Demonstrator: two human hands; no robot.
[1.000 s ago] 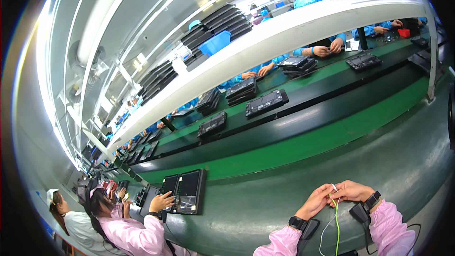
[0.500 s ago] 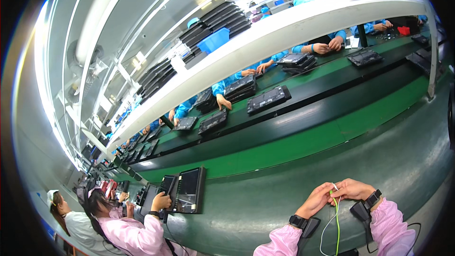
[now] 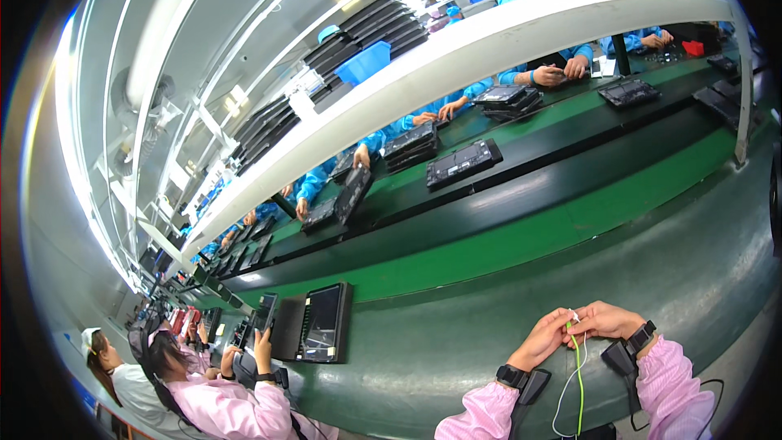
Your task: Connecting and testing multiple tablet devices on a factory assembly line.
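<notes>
At the lower right, my left hand [image 3: 539, 341] and my right hand [image 3: 609, 320] meet fingertip to fingertip over the green bench. Both are closed in a pinch on a thin green and white cord. Its bright green strand [image 3: 579, 383] hangs down from the fingers, and a thin white strand [image 3: 560, 401] loops beside it. A small white end [image 3: 575, 316] pokes up between the fingertips; its exact shape is too small to make out. Each wrist wears a black strap with a black box attached.
On the left, a co-worker in pink [image 3: 232, 399] handles a dark device beside a black-framed panel [image 3: 324, 326]. Beyond the bench runs a conveyor [image 3: 521, 216] bearing black flat units [image 3: 464, 163]. A white beam [image 3: 489, 37] crosses above it, with workers in blue behind.
My hands stay nearly in place, still pinching the cord. The co-worker at left has lifted the dark device away from the panel. Across the conveyor, a worker's hand has tilted up a black unit.
</notes>
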